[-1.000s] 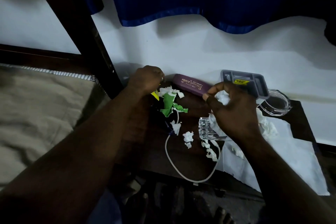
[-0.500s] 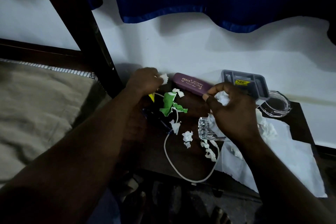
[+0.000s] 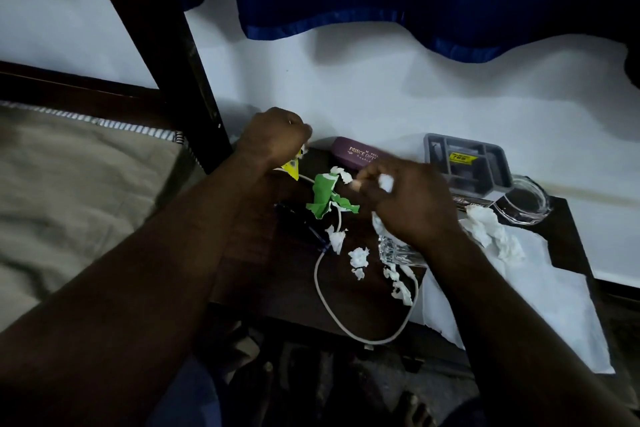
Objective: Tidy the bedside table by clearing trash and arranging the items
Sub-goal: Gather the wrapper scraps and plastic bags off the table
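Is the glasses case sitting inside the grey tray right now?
No, the maroon glasses case lies on the dark table against the wall, apart from the grey tray.

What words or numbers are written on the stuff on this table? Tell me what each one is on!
"PRINCE OPT": gold letters on the purple glasses case; the rest is hidden behind the right hand.
Smaller gold lines above and below it on the case: too small to read.
Yellow sticker in the grey tray: dark print, too blurred to read.
Yellow wrapper under the left hand: print too small to read.
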